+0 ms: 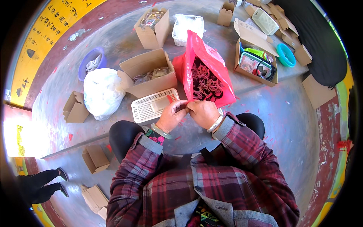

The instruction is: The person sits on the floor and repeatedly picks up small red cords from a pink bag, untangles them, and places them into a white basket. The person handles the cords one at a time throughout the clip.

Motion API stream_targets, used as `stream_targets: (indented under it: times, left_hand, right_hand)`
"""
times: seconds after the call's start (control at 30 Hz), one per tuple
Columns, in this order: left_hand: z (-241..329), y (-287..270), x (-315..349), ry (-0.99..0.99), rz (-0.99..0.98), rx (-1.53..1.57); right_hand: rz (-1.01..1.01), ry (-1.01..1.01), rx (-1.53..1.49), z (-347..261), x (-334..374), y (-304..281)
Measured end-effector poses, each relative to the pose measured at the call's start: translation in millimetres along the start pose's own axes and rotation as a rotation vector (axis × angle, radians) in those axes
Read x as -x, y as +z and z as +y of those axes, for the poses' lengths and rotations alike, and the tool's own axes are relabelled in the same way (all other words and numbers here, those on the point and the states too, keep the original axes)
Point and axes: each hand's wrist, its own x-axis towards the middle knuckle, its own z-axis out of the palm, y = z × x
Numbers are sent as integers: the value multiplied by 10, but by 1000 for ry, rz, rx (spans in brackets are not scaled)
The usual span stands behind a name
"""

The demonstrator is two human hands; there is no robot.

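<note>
My left hand (172, 117) and my right hand (204, 114) meet in front of me, fingertips pressed together in a pinch. What they pinch is too small and covered to make out. Just beyond them stands a red plastic bag (225, 92), its mouth open toward me. Inside lies a heap of tangled pinkish-red and dark cords (204, 77). By my left hand is a shallow cream plastic basket (140, 113) with perforated sides, a small red piece (169, 99) at its right end. A pale bangle circles each wrist.
Behind the basket, an open cardboard box (149, 87) holds small packets. A full white bag (102, 94) and a purple basin (85, 62) stand left. Another filled carton (256, 77) and a turquoise basin (286, 55) are right. A person's legs (45, 183) show lower left.
</note>
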Motion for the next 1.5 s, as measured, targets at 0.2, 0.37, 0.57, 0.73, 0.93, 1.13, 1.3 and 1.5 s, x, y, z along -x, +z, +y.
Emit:
stream_targets:
  times: [0.2, 0.37, 0.57, 0.73, 0.93, 1.13, 1.3, 1.5]
  left_hand:
    - [-16, -17, 3, -67, 105, 96]
    - [-48, -32, 2, -106, 120, 66]
    - [-36, -22, 0, -170, 163, 269]
    - [-56, 4, 7, -188, 248, 326]
    - [-114, 23, -15, -151, 326, 357]
    - [-102, 43, -32, -96, 328, 271]
    - [84, -70, -47, -106, 400, -194]
    - [344, -178, -18, 20, 453, -2]
  right_hand:
    - [58, 22, -33, -28, 15, 88]
    - [118, -43, -32, -87, 12, 46]
    - [77, -107, 51, -146, 32, 23]
    - [82, -234, 171, -147, 61, 126]
    - [61, -282, 268, -156, 66, 170]
    - [107, -235, 179, -188, 60, 100]
    - [266, -285, -24, -38, -68, -19]
    - [-142, 255, -20, 834, -502, 32]
